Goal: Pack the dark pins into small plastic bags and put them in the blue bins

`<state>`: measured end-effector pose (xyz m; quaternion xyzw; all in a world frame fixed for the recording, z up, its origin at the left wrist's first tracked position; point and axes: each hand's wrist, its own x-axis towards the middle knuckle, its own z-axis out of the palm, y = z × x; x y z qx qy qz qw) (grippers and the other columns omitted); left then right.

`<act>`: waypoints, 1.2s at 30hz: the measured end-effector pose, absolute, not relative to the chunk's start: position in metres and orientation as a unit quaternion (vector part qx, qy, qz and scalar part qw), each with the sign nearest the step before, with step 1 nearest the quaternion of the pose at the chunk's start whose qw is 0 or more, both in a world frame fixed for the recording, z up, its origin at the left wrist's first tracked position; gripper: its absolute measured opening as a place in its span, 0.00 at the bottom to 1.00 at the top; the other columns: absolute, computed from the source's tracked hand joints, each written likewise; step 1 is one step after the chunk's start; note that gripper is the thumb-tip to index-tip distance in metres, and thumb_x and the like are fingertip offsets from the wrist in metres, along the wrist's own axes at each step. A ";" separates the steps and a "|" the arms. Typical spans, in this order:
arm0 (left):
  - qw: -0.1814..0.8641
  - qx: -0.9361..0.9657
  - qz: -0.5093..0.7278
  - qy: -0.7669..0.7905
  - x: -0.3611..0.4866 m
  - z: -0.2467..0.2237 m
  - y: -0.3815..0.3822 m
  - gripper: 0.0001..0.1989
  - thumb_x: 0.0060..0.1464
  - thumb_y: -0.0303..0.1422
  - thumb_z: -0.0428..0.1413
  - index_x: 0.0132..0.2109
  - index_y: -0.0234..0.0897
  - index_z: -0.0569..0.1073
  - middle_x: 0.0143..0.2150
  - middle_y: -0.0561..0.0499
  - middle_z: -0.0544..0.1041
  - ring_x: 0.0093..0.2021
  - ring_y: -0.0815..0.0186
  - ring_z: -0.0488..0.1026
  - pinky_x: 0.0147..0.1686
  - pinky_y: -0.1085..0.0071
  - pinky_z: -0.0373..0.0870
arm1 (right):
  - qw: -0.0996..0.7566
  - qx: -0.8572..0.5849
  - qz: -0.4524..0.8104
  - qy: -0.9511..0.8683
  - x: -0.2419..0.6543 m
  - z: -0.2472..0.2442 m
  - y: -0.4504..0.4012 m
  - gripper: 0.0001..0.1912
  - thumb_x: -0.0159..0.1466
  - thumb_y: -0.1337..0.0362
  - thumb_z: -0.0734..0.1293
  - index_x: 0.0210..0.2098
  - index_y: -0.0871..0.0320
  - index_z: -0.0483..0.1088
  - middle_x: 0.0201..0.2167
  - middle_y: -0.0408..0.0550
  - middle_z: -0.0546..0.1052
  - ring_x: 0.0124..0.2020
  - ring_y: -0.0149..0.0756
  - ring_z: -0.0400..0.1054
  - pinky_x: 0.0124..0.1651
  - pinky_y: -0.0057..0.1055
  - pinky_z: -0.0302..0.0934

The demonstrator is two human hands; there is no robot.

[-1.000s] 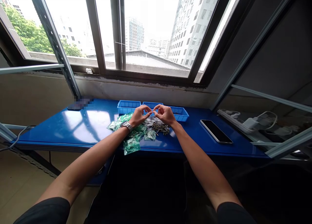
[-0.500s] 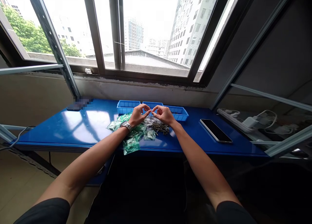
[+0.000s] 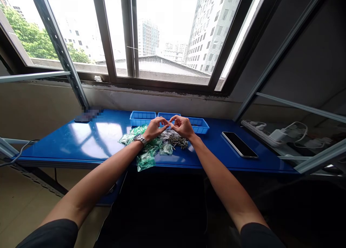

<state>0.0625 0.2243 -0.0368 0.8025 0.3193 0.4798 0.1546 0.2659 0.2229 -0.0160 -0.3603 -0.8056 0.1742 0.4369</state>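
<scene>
Over the table, my left hand [image 3: 155,128] and my right hand [image 3: 182,126] meet fingertip to fingertip. Both are closed in a pinch, and whatever is between the fingers is too small to make out. Beneath and left of my left hand lie several green-tinted plastic packets [image 3: 146,159]. A heap of dark screws [image 3: 178,141] spreads just below my right hand. Some clear plastic [image 3: 165,133] shows beneath the fingers, partly covered by them.
Three blue bins stand along the back: a left one [image 3: 142,113], a middle one [image 3: 169,114] and a right one [image 3: 201,129] with small dark parts inside. A phone [image 3: 239,144] lies right on the blue table [image 3: 65,143]. Metal shelf posts flank both ends.
My hands have shifted very slightly, with the fingertips still together. The packets, screws and bins have stayed where they were.
</scene>
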 end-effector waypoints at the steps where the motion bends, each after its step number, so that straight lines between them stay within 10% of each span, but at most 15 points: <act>1: 0.156 0.804 0.478 0.317 0.063 -0.037 0.224 0.12 0.63 0.42 0.60 0.38 0.37 0.79 0.38 0.46 0.81 0.36 0.62 0.72 0.34 0.66 0.68 | 0.437 -0.357 0.175 -0.807 0.266 -0.016 0.223 0.13 0.63 0.54 0.70 0.37 0.58 0.74 0.19 0.37 0.63 0.20 0.28 0.54 0.25 0.28 0.51; 24: 0.181 0.778 0.494 0.343 0.062 -0.034 0.221 0.11 0.66 0.40 0.55 0.41 0.38 0.77 0.39 0.48 0.80 0.38 0.62 0.75 0.36 0.67 0.68 | 0.405 -0.621 -0.008 -0.670 0.346 -0.003 0.245 0.07 0.61 0.60 0.71 0.35 0.56 0.80 0.24 0.47 0.75 0.27 0.39 0.68 0.30 0.32 0.54; 36: 0.169 0.790 0.477 0.347 0.062 -0.035 0.222 0.10 0.66 0.37 0.55 0.39 0.37 0.77 0.37 0.49 0.81 0.37 0.62 0.75 0.35 0.67 0.65 | 0.292 -0.476 0.220 -0.800 0.315 -0.004 0.159 0.18 0.66 0.48 0.69 0.37 0.58 0.78 0.23 0.44 0.73 0.23 0.33 0.63 0.27 0.30 0.54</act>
